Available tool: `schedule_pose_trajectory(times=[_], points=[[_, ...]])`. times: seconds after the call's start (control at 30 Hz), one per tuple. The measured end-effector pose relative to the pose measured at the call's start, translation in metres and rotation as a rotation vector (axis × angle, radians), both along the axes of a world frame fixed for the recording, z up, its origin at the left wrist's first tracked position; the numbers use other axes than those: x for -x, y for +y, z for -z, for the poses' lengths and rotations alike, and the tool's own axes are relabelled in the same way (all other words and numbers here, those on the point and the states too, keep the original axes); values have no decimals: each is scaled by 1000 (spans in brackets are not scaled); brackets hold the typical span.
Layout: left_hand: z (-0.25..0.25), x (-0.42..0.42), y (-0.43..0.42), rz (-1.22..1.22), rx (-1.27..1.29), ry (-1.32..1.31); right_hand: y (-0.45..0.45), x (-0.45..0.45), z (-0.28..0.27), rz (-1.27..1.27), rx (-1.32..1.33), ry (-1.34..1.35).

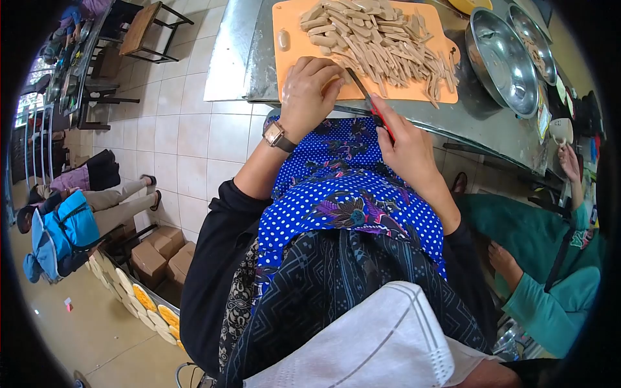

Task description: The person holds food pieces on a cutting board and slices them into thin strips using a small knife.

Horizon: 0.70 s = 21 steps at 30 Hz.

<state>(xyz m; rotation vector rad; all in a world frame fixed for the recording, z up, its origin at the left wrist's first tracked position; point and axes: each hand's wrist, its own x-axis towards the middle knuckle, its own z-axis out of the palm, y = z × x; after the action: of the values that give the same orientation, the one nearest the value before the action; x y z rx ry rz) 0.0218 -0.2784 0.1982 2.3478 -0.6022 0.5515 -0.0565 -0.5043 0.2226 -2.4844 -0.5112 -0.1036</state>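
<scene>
An orange cutting board (289, 68) lies on the metal table at the front edge. A large heap of beige, sausage-like strips (372, 42) covers much of it, and one uncut beige piece (283, 40) sits apart at the left. My right hand (409, 147) is closed around the red handle of a knife (359, 85), its dark blade pointing up and left over the board. Close to the blade, my left hand (307, 94) rests at the board's near edge with fingers curled; whatever lies under them is hidden. A watch (274, 134) is on my left wrist.
Metal bowls (501, 61) stand right of the board on the metal table (242, 48). A person in green (537, 252) is close at my right. Another person with a blue backpack (74, 220) is at the far left, near cardboard boxes (158, 252).
</scene>
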Motion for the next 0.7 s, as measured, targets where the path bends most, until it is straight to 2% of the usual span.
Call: schedule_pose_trajectory(times=[0.23,0.5,0.7], points=[[-1,-3,-6,8,65,-6,0,-3,1,6,-36,-29],[4,-9,-11,3,53,46,12,-8,3,38,64,-32],[4,-10,-16,-27,78,-32,10,-11,5,25,41,-49]])
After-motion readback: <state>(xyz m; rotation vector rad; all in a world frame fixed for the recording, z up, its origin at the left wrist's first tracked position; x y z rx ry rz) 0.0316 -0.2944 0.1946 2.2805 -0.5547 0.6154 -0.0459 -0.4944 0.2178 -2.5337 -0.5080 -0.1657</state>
